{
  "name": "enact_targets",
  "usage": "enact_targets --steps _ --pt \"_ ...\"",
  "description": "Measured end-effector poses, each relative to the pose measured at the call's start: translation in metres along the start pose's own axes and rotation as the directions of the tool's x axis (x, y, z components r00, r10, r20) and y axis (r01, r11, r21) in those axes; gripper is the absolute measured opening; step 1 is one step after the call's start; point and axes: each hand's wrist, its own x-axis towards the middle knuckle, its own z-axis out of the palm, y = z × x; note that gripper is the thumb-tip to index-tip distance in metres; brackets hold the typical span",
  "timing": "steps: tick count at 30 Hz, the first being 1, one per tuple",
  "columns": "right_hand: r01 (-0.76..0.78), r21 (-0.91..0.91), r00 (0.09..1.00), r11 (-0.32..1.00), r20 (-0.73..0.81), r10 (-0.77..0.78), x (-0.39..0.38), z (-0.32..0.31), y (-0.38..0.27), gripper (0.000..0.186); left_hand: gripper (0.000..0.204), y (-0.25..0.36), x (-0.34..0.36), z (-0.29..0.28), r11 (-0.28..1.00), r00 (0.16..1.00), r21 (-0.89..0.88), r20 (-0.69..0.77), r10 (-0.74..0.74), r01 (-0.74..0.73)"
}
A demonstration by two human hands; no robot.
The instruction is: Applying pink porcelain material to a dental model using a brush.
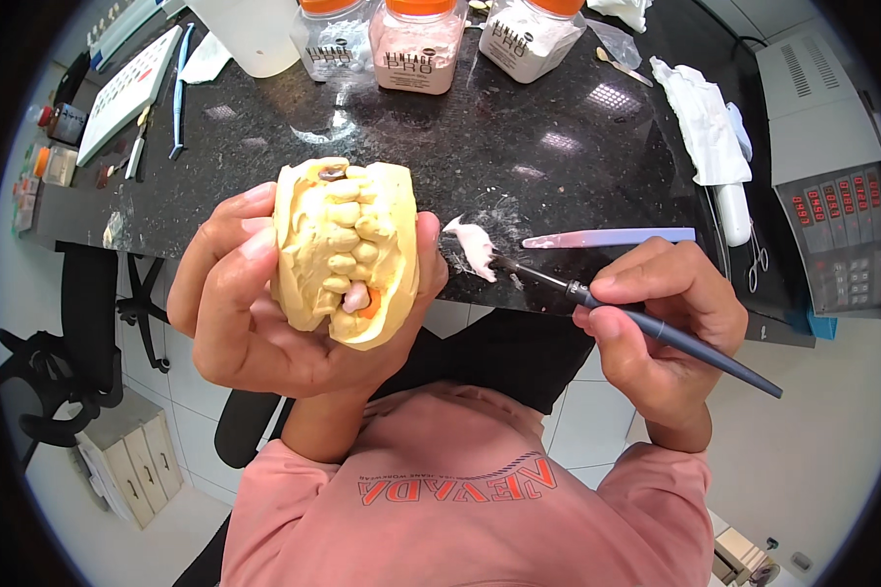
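My left hand (pixel 255 303) is closed around a yellow plaster dental model (pixel 396 284), its two rows of teeth facing up. One pinkish-white tooth (pixel 355 296) stands out near the model's lower end, beside an orange patch. My right hand (pixel 666 323) pinches a dark-handled brush (pixel 656 328) like a pen. The brush's tip meets the edge of a pale pink paste mound (pixel 474 250) on the black table, with white smears around it. Just beyond my right hand lies a lilac spatula-like tool (pixel 617 238) with a pinkish blade.
Along the far side stand jars with orange lids, among them a pink powder jar (pixel 421 49), and a translucent white container (pixel 250 34). White tissue (pixel 695 117) and scissors (pixel 756 262) lie to the right, near a device with red digits (pixel 837 220). A shade chart (pixel 132 93) sits at far left.
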Motion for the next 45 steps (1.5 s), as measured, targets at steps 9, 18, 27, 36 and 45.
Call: enact_targets --steps 9,18,27,36,45 --pt "-0.001 -0.068 1.000 0.998 0.005 0.001 -0.002 -0.001 -0.002 0.018 0.077 0.001 -0.001 -0.002 1.000 1.000 0.006 0.008 -0.012 0.012" --pt "-0.013 -0.083 1.000 0.996 0.016 0.014 0.000 -0.001 -0.002 0.019 0.076 0.000 0.000 0.000 1.000 1.000 -0.002 0.002 -0.014 0.014" --pt "0.060 -0.071 0.997 0.996 0.043 -0.057 -0.001 -0.002 -0.005 0.022 0.076 0.001 0.002 0.001 1.000 1.000 -0.016 0.013 0.005 -0.005" --pt "0.437 0.194 0.891 0.878 0.042 -0.453 0.013 0.020 -0.002 0.022 0.073 -0.005 -0.001 -0.006 1.000 0.999 0.005 0.030 0.028 -0.028" --pt "0.445 0.139 0.893 0.885 0.000 -0.450 0.017 0.030 0.003 0.024 0.075 -0.003 -0.001 -0.006 0.999 0.999 0.041 0.043 0.012 -0.014"
